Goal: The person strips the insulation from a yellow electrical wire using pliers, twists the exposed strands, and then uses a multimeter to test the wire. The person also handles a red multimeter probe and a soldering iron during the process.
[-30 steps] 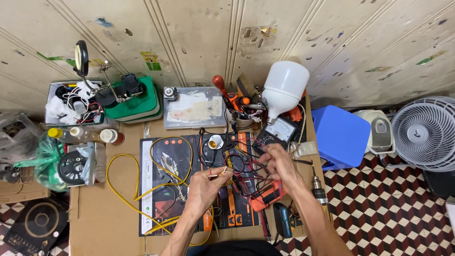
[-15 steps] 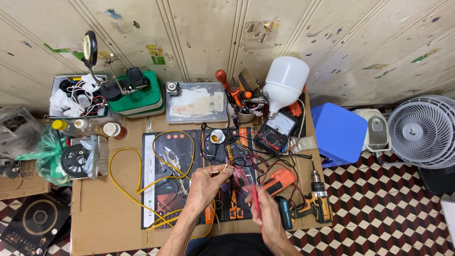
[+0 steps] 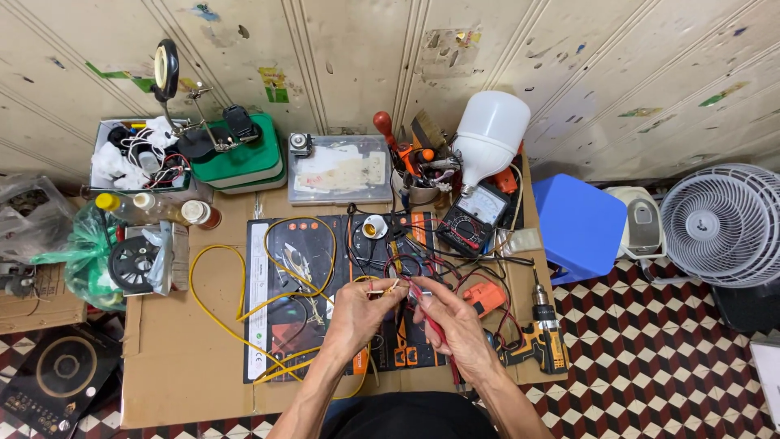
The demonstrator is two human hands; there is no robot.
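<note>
Yellow wire (image 3: 244, 305) end is pinched in the left hand (image 3: 357, 313), fingers closed on it, over the black mat (image 3: 301, 325) at mid-table (image 3: 179, 366). Red probe (image 3: 435, 325) is gripped in the right hand (image 3: 455, 325), its tip brought against the wire end (exact contact cannot be told). Multimeter (image 3: 474, 213) is set behind, drill (image 3: 543, 341) just right.

A: Obs., head view: left hand (image 3: 355, 313) and right hand (image 3: 457, 325) both bare. No gloves, rings or watch visible.

B: Sleeves?

A: None showing; forearms uncovered down to the picture's lower edge. Dark, near-black garment (image 3: 414, 416) across the lap, between the forearms. Cut not discernible.
</note>
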